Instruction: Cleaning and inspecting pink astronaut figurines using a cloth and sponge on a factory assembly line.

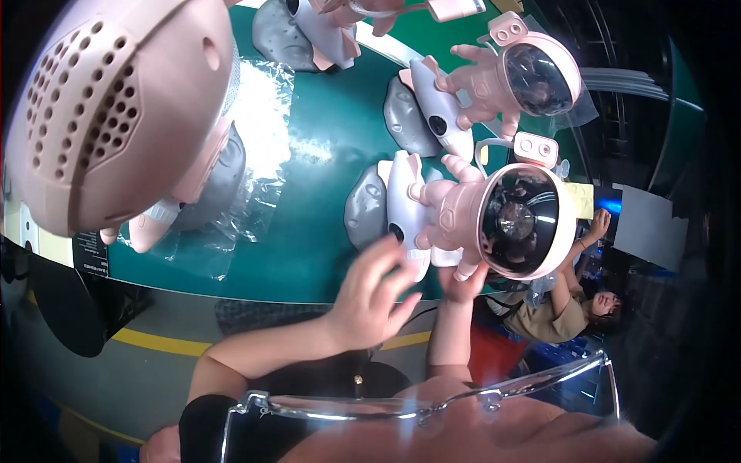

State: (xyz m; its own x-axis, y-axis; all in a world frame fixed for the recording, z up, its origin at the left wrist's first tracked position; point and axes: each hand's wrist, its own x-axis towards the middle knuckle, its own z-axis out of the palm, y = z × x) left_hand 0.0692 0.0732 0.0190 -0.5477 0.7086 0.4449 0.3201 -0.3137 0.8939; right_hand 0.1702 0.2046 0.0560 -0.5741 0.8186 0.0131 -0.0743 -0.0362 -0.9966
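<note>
Pink plastic fills most of the view: a pink astronaut toy (471,212) with a big dark dome visor sits on the green tabletop (324,154), leaning against a white rocket (401,204) and a grey rock-shaped base (364,207). Your right hand (463,282) reaches up from below and its grip closes on the toy's lower leg, just under the dome; the fingers are mostly hidden behind the toy, so how tight the hold is cannot be judged. Your left hand (374,293) is released, fingers spread and slightly curled, their tips touching or just short of the white rocket's lower edge; which of the two, you cannot tell. Both forearms rise from the lower edge, the left angled in from the left, the right nearly straight up.

A second astronaut toy (509,77) of the same kind stands farther along the tabletop. A very close pink perforated shell (116,116) blocks the upper left, with crumpled clear plastic wrap (262,131) beside it. Another person (571,309) sits beyond the tabletop's edge.
</note>
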